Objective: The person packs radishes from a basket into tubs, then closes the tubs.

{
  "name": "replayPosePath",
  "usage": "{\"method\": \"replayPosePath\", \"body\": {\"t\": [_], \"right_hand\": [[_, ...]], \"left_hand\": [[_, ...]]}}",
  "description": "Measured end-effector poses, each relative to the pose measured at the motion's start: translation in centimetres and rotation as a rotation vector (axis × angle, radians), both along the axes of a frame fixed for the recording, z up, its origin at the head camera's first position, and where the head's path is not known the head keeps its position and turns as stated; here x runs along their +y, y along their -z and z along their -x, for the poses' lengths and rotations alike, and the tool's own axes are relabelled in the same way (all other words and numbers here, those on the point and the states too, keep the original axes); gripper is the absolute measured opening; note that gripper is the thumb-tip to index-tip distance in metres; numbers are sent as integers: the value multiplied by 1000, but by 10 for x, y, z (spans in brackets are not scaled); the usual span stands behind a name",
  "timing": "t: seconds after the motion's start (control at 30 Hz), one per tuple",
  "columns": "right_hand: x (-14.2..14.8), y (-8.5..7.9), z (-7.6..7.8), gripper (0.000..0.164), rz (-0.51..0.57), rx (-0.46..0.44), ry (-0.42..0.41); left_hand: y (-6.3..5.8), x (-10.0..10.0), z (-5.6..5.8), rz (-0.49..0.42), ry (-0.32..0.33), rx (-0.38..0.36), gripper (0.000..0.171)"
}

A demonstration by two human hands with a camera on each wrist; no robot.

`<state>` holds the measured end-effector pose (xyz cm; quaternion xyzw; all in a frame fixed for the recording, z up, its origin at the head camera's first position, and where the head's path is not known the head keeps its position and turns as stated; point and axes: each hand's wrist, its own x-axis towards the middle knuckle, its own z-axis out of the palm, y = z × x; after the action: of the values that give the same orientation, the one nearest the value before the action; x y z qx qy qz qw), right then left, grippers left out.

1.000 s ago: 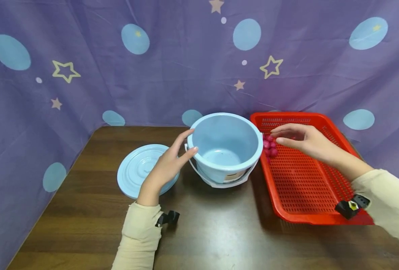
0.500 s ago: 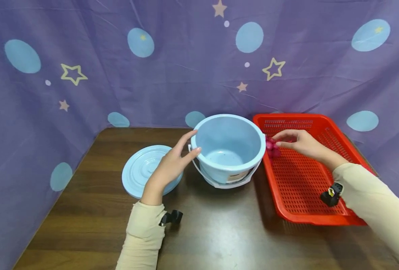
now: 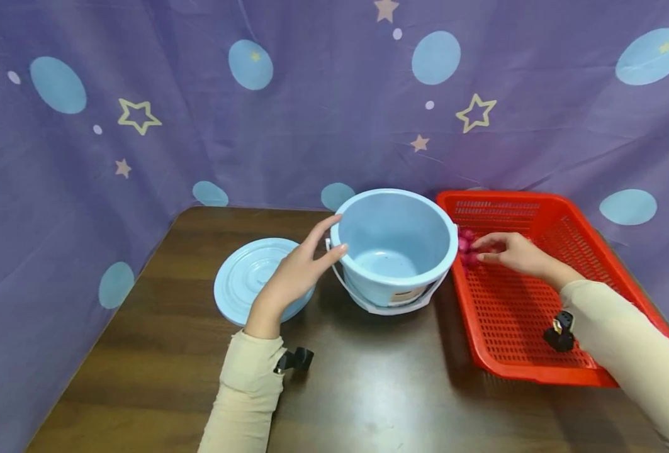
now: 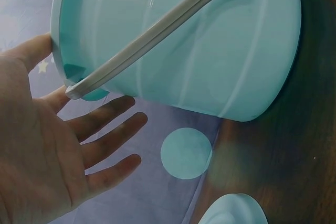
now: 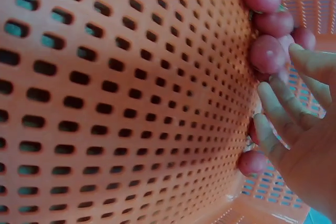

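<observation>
A light blue bucket [image 3: 393, 267] stands upright on the table, its inside bare and its white handle [image 3: 387, 309] hanging down in front. With fingers spread, my left hand [image 3: 294, 277] touches the bucket's rim at the left; in the left wrist view the thumb and forefinger meet the rim [image 4: 56, 30], the other fingers stretched out apart from it. Inside the red basket my right hand [image 3: 512, 253] reaches to several round red radishes [image 3: 466, 242] along the left wall. In the right wrist view its fingertips [image 5: 265, 92] are right at the radishes [image 5: 266, 55], fingers loosely bent.
A light blue lid [image 3: 243, 277] lies on the wooden table [image 3: 158, 352] left of the bucket, partly behind my left forearm. The red slotted basket [image 3: 538, 375] stands close to the bucket's right side. A purple patterned curtain [image 3: 323, 126] hangs behind the table.
My right hand has lowered into the basket and come down to the radishes. My left hand stays at the bucket rim. The whole head view has shifted slightly.
</observation>
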<state>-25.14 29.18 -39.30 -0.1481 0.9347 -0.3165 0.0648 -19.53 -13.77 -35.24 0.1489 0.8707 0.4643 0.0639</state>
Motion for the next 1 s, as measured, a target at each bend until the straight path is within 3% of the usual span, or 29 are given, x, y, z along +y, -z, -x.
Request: {"method": "replayPosePath", "body": {"t": [0.4, 0.6, 1.0], "right_hand": [[-6, 14, 4, 26, -20, 46, -39], [-5, 14, 4, 26, -24, 81, -49], [-7, 9, 2, 25, -39, 45, -43]], "left_hand": [[0, 0, 3, -17, 12, -5, 61], [0, 1, 4, -25, 21, 5, 61], [0, 2, 1, 15, 19, -6, 62]]}}
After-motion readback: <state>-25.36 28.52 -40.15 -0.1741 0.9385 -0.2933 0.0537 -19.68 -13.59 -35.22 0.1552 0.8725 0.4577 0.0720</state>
